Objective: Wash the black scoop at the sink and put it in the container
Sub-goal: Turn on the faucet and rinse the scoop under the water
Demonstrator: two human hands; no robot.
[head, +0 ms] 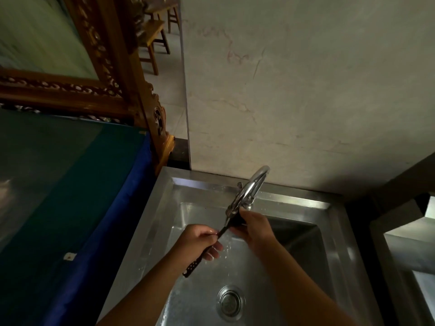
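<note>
The black scoop (195, 264) is held slanted over the steel sink (339, 231), its perforated handle end pointing down-left. My left hand (200, 241) grips the handle near its middle. My right hand (253, 229) wraps the scoop's bowl end right under the spout of the chrome faucet (249, 189). Water runs down from the spout between my hands and splashes into the basin. The bowl is mostly hidden by my right fingers. No container for the scoop is in view.
A round drain (229, 302) lies at the basin's front. A blue-edged, dark green covered surface (70, 184) lies left of the sink, with a carved wooden frame (113, 67) behind it. A second steel unit (404, 255) stands at the right. A plain wall rises behind.
</note>
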